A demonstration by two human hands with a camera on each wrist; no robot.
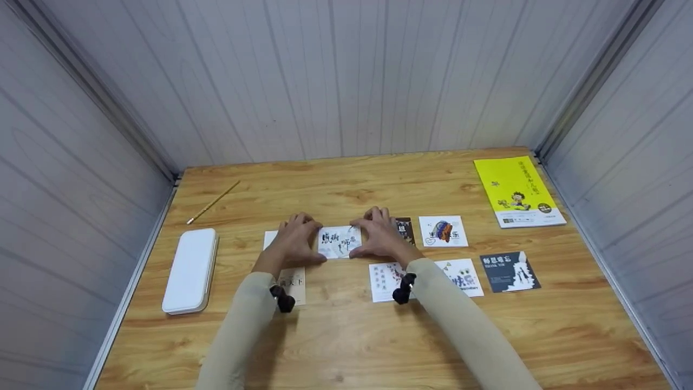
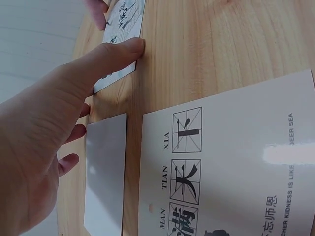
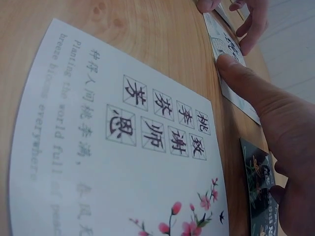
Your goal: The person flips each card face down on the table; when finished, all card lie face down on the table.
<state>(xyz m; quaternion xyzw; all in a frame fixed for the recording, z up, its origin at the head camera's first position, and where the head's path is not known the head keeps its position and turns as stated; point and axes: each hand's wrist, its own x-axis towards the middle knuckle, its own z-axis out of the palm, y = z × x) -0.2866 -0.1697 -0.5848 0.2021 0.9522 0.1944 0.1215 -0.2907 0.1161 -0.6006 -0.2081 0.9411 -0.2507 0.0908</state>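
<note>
A white greeting card (image 1: pixel 339 242) with black brush lettering lies between my two hands at mid-table. My left hand (image 1: pixel 296 240) holds its left edge, thumb at the near corner and fingertips near the far one. On the opposite edge, my right hand (image 1: pixel 380 234) grips the card the same way. In the left wrist view, the left thumb (image 2: pixel 120 51) overlaps the card's edge. The right thumb (image 3: pixel 236 69) is likewise at the card in the right wrist view. Under the left forearm lies a beige card (image 2: pixel 236 162); a blank-looking white card (image 2: pixel 106 172) is partly behind the left hand.
Right of my hands lie a dark card (image 1: pixel 405 230), a card with a colourful drawing (image 1: pixel 444 232), a blossom card (image 1: pixel 383 281), a blue-lettered card (image 1: pixel 463 276) and a grey-blue card (image 1: pixel 510 272). A yellow book (image 1: pixel 517 189), a white case (image 1: pixel 189 271) and a pencil (image 1: pixel 214 202) lie farther out.
</note>
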